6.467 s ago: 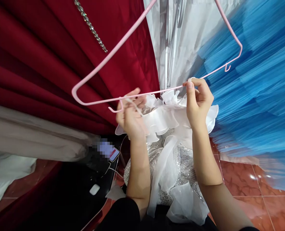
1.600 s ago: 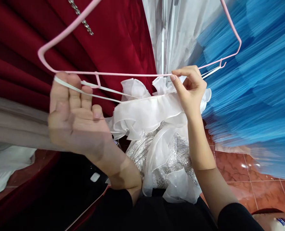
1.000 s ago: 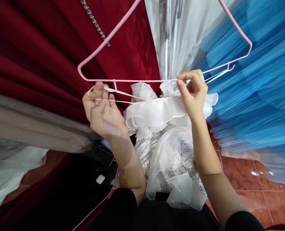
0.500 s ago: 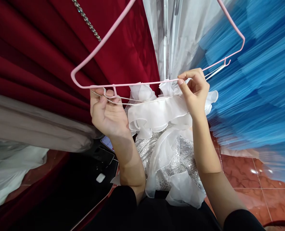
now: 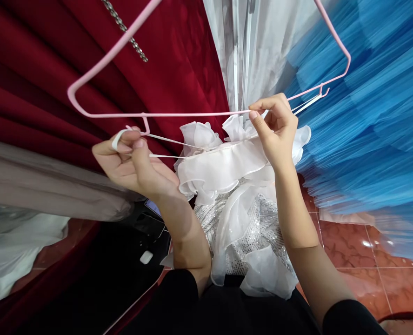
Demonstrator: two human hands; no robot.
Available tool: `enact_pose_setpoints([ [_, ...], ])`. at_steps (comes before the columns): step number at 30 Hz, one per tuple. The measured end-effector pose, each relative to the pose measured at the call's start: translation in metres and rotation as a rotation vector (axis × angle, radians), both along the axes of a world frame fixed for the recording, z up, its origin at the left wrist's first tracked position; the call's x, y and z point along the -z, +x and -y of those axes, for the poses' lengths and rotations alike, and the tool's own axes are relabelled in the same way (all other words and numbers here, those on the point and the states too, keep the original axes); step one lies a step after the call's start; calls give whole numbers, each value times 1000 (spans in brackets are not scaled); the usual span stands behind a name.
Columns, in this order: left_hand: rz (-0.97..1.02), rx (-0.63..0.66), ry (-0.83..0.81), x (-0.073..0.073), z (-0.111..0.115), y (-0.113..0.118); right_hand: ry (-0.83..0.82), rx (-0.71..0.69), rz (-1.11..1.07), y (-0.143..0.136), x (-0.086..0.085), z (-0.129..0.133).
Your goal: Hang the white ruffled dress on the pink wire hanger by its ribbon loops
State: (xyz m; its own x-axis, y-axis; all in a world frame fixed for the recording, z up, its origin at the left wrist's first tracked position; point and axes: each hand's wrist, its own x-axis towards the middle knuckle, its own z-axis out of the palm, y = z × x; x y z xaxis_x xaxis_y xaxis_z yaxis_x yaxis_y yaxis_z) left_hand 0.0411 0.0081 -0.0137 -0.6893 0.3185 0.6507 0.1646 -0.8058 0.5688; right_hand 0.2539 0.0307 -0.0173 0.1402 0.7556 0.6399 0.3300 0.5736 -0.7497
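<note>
A pink clothes hanger (image 5: 189,114) spans the upper view. My right hand (image 5: 276,128) pinches its lower bar between thumb and fingers. My left hand (image 5: 129,160) is closed on a thin white hanging loop (image 5: 164,157), pulled taut just below the hanger's left hook (image 5: 145,125). That loop runs to a white ruffled dress (image 5: 223,163) with a silver sequined body (image 5: 265,228), which hangs down against my lap. On the right, another white loop (image 5: 306,104) of the dress sits over the hanger's right hook (image 5: 325,92).
Red fabric (image 5: 178,60) with a jewelled chain (image 5: 126,30) hangs at the left, and blue tulle (image 5: 360,149) at the right. White cloth (image 5: 272,42) is behind. A black surface at lower left carries a small white case (image 5: 146,257) and a phone (image 5: 152,207). The floor (image 5: 353,246) is red tile.
My left hand has moved left and stretched the loop further out from the dress. The hanger has shifted left with its left end slightly higher. My right hand keeps its pinch.
</note>
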Motion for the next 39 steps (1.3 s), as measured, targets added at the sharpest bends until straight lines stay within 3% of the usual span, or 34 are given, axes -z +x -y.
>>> enact_pose_setpoints([
  [3,-86,-103,-102,-11,6,4,-24,-17,-21,0,-1,0],
  [5,-81,-77,-120,-16,8,6,-36,-30,-48,1,-1,0],
  [9,166,213,-94,-11,7,4,-47,-36,-51,2,-2,-1],
  [12,370,467,-187,1,8,-2,-49,-56,-46,3,-3,1],
  [14,431,545,-285,9,11,-4,-49,-61,-47,3,-4,2],
  [17,382,596,-464,17,15,0,-58,-36,-31,0,-4,5],
  [20,215,754,-552,14,17,15,-67,-8,-13,-7,-3,5],
  [23,96,927,-522,2,13,37,-29,24,-12,-14,-2,4],
  [26,58,1002,-446,-10,6,60,17,53,19,-19,-4,5],
  [30,54,973,-428,-16,-5,79,33,110,102,-20,-8,10],
  [35,73,871,-405,-14,-16,77,44,97,118,-13,-5,33],
  [37,86,873,-417,-16,-19,72,80,239,10,-2,2,42],
  [39,80,880,-447,-18,-21,68,102,471,-160,16,11,45],
])
